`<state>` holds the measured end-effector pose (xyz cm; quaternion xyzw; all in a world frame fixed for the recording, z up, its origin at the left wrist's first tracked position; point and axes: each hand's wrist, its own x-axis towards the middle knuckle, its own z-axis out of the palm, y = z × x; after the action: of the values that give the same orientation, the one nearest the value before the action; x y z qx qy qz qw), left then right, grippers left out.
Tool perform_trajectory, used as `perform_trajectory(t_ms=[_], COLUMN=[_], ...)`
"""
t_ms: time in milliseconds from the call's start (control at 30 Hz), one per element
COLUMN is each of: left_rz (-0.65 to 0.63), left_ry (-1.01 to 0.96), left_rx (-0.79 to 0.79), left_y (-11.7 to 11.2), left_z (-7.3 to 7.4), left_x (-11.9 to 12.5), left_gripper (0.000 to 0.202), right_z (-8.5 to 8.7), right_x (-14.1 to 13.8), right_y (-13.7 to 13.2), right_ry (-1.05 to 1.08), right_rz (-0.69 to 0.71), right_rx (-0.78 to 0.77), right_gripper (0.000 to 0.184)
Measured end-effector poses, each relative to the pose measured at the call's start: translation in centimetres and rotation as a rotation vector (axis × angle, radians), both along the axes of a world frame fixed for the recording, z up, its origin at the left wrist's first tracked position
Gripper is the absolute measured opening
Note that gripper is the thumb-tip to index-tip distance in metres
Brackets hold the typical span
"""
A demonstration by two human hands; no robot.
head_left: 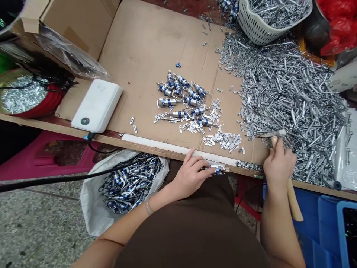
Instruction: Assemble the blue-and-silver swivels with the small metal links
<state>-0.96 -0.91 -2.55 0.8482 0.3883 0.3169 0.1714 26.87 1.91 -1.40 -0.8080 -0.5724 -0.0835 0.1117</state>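
Hammer (292,201) gripped by right hand (279,163), head by metal heap (284,93). Left hand (193,172) pinches blue-silver part (218,169) at table's front edge (156,150). Wide flat cardboard (145,56) behind.

The hammer (293,203) in your right hand (279,163) has a pale yellowish wood handle, and the part (218,169) at your left hand (192,172) is silver and blue. Before you, the assemblies (192,101) are silver with blue bands against tan cardboard (145,52), and the metal heap (281,85) is silver-grey. Your power bank (97,102) is white — its disc (85,121) dark — while the basket (258,30) is off-white with rows of slots. You have a bright red bag (338,28), a white sack (88,203), a blue crate (306,212), and a grey, speckled floor (52,223).
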Motion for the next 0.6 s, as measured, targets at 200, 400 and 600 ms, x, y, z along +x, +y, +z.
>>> perform_trajectory(t_ms=[200, 400, 600], left_rz=[0.021, 0.036, 0.076], left_ry=[-0.040, -0.044, -0.100], left_rx=[0.033, 0.070, 0.007], left_y=[0.1, 0.0, 0.5], left_z=[-0.3, -0.3, -0.1], left_x=[0.3, 0.5, 0.2], left_gripper=[0.010, 0.007, 0.024], right_z=[1.2, 1.7, 3.5], right_x=[-6.8, -11.8, -9.9], right_y=[1.0, 2.6, 0.3], right_ry=[0.160, 0.155, 0.469], right_rz=[0.398, 0.774, 0.788], right_rx=[0.098, -0.224, -0.313], right_gripper=[0.026, 0.015, 0.007])
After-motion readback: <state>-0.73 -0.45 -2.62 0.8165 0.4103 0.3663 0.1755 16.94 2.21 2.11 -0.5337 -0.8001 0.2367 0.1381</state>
